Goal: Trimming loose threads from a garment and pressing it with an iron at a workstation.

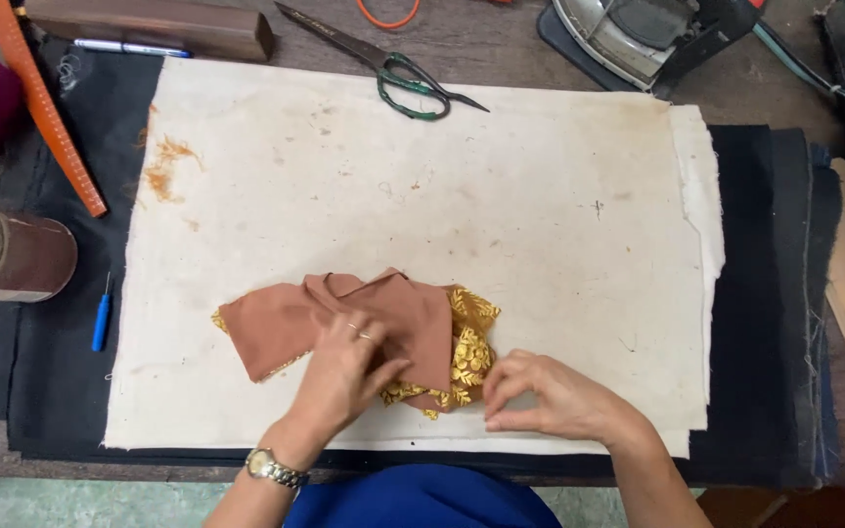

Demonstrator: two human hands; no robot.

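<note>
Head view shows my left hand (349, 367) lying flat, fingers spread, on the brown cloth piece (344, 328), while my right hand (540, 396) pinches with curled fingers just beside its gold-patterned edge (469, 342). I judge the folding half done: the piece sits bunched low on the stained cream cloth (501, 196), not yet flat, with scissors (398, 73) and iron (638, 34) untouched beyond.

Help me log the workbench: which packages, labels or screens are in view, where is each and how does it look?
Cylindrical container: lying on its side at the table's left edge, brown body, pale end label with purple and blue patches.
Iron: top right, grey soleplate side up, dark body; no label readable.
No screens or signs.
</note>
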